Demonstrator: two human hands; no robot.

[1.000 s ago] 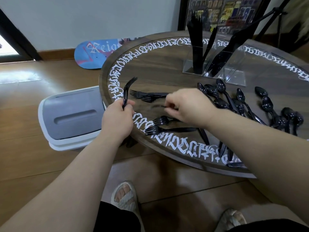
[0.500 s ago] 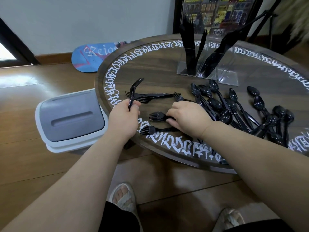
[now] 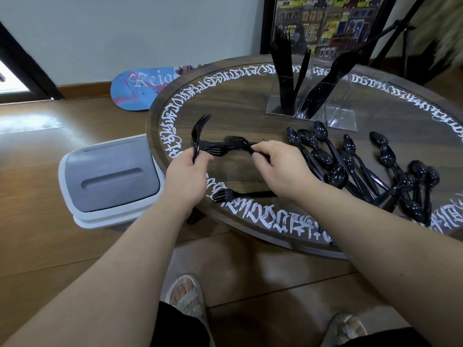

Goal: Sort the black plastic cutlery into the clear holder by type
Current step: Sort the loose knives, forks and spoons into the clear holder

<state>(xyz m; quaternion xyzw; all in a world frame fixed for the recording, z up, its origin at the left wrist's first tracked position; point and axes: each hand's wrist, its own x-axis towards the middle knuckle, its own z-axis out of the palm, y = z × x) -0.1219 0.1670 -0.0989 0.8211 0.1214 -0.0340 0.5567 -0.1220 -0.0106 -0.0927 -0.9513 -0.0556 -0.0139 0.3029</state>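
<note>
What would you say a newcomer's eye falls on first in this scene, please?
Probably the two hands at the near edge of the round table with its white lettered rim: the left hand holds black forks upright, and the right hand pinches another fork beside it. Next, the heap of black spoons to the right, and the clear holder at the far side, already holding cutlery.

I'm seeing the cutlery holder [image 3: 312,106] sitting at the table's [image 3: 250,106] far side, spoons [image 3: 363,169] lying right of my hands, one fork [image 3: 240,194] lying near edge, bin [image 3: 110,179] standing left of table.
</note>
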